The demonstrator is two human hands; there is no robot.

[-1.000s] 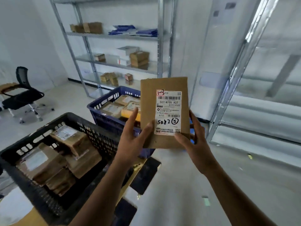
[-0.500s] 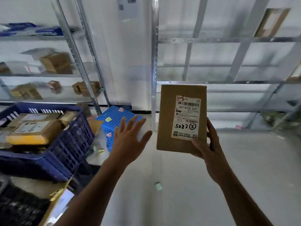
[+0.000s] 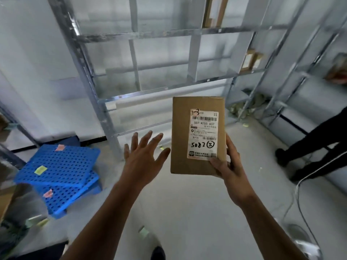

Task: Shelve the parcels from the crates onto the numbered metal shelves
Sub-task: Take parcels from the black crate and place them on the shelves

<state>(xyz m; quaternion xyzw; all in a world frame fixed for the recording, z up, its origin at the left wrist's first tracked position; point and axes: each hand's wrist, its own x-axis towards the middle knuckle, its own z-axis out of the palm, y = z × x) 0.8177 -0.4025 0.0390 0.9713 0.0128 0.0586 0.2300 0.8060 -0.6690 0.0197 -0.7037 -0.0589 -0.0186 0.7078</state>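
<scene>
Right hand point(image 3: 228, 169) grips the parcel point(image 3: 189, 136) upright; left hand point(image 3: 142, 156) beside it — fingers spread, empty.

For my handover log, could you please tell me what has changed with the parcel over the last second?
The left hand let go of the cardboard parcel and is spread open beside it. The view swung from the crates to the metal shelving. The right hand still grips the parcel's lower corner, label facing the camera.
</scene>
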